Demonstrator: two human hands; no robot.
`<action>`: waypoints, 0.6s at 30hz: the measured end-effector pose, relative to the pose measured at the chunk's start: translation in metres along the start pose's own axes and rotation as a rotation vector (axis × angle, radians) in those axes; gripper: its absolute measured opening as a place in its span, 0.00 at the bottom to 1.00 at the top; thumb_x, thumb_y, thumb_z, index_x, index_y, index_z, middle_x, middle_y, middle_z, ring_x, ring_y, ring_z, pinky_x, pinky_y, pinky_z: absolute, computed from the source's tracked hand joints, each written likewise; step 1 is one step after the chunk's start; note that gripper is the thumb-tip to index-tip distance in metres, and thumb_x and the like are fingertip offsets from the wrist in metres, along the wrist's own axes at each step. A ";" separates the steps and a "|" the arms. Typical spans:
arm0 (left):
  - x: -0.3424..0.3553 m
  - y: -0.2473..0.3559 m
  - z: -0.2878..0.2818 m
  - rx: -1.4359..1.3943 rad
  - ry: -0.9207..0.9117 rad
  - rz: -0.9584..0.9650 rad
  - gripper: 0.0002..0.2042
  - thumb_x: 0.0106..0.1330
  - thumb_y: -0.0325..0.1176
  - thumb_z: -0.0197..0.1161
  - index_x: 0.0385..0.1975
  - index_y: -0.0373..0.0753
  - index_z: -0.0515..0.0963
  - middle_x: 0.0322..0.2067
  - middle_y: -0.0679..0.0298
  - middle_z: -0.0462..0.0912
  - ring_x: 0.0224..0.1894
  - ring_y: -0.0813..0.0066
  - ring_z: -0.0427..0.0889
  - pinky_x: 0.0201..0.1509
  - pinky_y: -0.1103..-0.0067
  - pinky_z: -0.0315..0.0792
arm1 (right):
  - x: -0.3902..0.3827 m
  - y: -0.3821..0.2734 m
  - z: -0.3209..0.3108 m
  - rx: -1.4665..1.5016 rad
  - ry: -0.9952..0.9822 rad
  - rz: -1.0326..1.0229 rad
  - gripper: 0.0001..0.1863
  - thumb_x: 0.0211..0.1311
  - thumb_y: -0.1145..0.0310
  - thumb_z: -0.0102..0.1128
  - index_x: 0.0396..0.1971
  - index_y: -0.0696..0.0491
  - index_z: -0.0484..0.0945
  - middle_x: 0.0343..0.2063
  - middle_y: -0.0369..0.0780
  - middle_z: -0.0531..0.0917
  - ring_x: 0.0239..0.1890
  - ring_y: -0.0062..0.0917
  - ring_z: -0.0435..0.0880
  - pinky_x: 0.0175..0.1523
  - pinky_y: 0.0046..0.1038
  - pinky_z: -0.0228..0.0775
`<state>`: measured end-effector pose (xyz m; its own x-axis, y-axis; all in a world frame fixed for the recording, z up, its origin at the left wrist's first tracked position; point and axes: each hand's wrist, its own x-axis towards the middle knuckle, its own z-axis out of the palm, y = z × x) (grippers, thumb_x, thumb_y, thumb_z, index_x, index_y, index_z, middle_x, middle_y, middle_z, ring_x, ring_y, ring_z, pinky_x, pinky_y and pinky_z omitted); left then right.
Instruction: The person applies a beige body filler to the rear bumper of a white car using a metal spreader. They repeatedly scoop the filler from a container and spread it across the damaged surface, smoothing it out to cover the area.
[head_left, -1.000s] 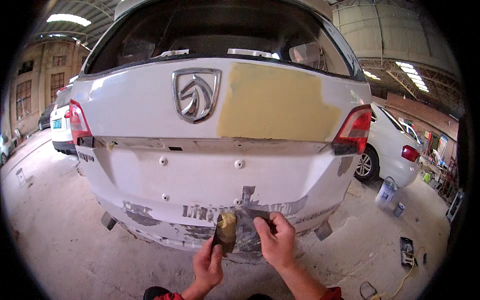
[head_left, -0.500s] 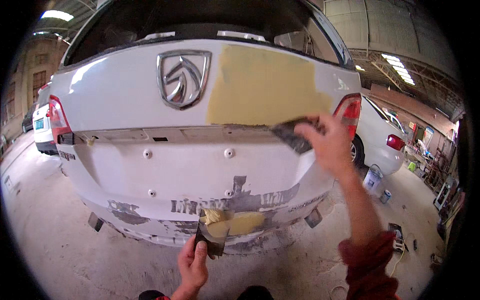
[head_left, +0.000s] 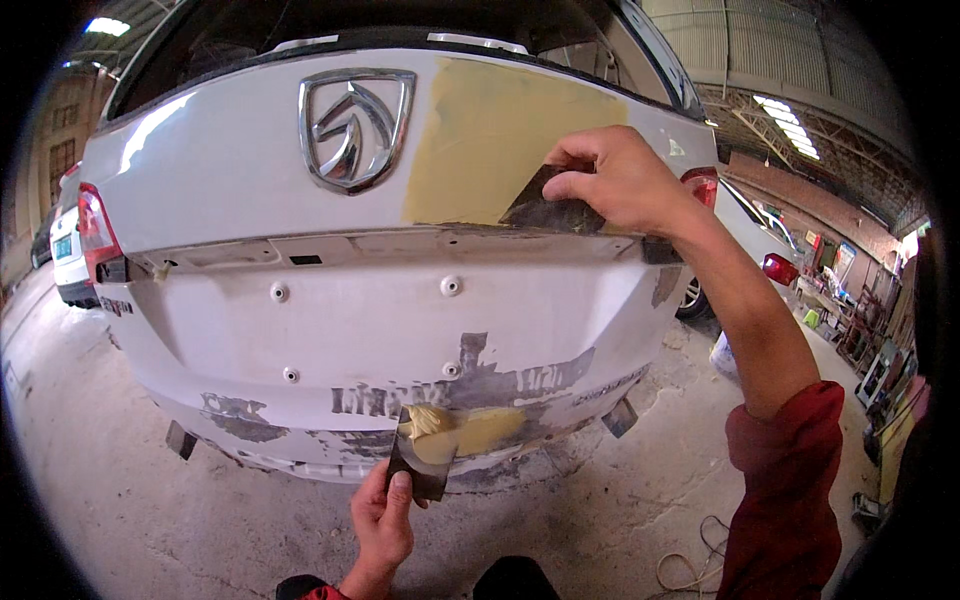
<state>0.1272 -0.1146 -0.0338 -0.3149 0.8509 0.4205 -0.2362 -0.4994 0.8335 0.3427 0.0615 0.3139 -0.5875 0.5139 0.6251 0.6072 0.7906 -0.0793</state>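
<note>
My right hand (head_left: 625, 185) pinches a dark, flat filler spreader (head_left: 552, 207), its edge against the lower part of a yellow filler patch (head_left: 500, 130) on the white car's tailgate (head_left: 210, 170). Below, my left hand (head_left: 383, 520) is closed round the lower end of a dark flat plate (head_left: 425, 475) held up in front of the bumper. A lump of creamy yellow body filler (head_left: 427, 420) sits on that plate's upper end. Behind it, the bumper (head_left: 270, 455) carries another smear of yellow filler (head_left: 490, 428) among grey, scraped areas.
A chrome shield badge (head_left: 357, 130) stands left of the yellow patch. Tail lights (head_left: 98, 225) flank the tailgate. A cable (head_left: 690, 570) lies on the concrete floor to the right. Other cars are parked on both sides, and clutter (head_left: 880, 350) lines the far right wall.
My right hand and its spreader have moved up and left, from below the filler patch's lower right corner onto the patch. My left hand keeps holding the plate. The view has shifted slightly.
</note>
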 end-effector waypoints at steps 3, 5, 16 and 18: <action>0.000 -0.002 -0.002 0.042 0.018 -0.001 0.17 0.78 0.38 0.53 0.51 0.28 0.76 0.34 0.64 0.82 0.32 0.80 0.77 0.36 0.80 0.72 | 0.006 -0.003 0.007 -0.017 -0.012 -0.009 0.14 0.53 0.65 0.70 0.38 0.55 0.86 0.32 0.44 0.88 0.33 0.31 0.86 0.44 0.31 0.76; -0.001 -0.003 -0.003 0.020 0.024 -0.013 0.17 0.78 0.39 0.53 0.50 0.28 0.76 0.33 0.64 0.82 0.31 0.80 0.77 0.36 0.81 0.72 | 0.008 -0.001 0.011 -0.009 -0.014 -0.006 0.14 0.53 0.65 0.70 0.38 0.55 0.86 0.32 0.44 0.88 0.34 0.33 0.87 0.44 0.32 0.76; 0.000 -0.002 -0.003 -0.004 0.014 -0.025 0.17 0.78 0.38 0.54 0.52 0.29 0.76 0.35 0.64 0.82 0.32 0.80 0.77 0.35 0.81 0.73 | 0.003 -0.029 0.003 -0.208 0.203 -0.149 0.13 0.54 0.62 0.67 0.38 0.50 0.87 0.33 0.45 0.87 0.38 0.40 0.85 0.46 0.38 0.75; 0.000 -0.003 -0.004 -0.016 0.014 -0.028 0.17 0.78 0.38 0.54 0.52 0.29 0.76 0.35 0.64 0.82 0.33 0.79 0.77 0.35 0.80 0.73 | 0.002 -0.036 0.006 -0.185 0.144 -0.154 0.13 0.53 0.62 0.67 0.38 0.51 0.87 0.32 0.45 0.87 0.37 0.40 0.85 0.45 0.38 0.75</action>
<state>0.1245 -0.1134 -0.0376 -0.3210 0.8623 0.3917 -0.2597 -0.4778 0.8392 0.3167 0.0363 0.3137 -0.6064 0.3290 0.7239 0.6116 0.7748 0.1602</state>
